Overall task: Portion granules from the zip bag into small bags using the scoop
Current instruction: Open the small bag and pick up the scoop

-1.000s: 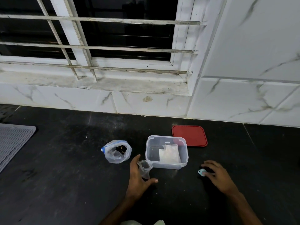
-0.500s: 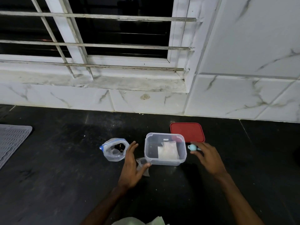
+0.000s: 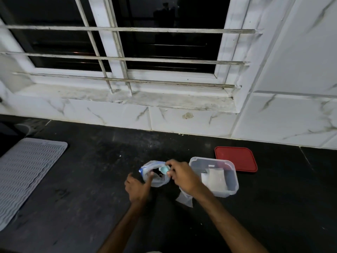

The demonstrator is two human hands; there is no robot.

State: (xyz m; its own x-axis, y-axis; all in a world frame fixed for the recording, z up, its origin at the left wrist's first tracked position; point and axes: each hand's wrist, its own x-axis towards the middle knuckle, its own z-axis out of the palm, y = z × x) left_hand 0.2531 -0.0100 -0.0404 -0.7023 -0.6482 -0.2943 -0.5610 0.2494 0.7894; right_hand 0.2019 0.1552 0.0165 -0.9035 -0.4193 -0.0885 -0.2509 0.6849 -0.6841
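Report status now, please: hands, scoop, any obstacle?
Right hand pinches scoop at zip bag mouth. Left hand touches zip bag side. Nothing blocks the mouth.
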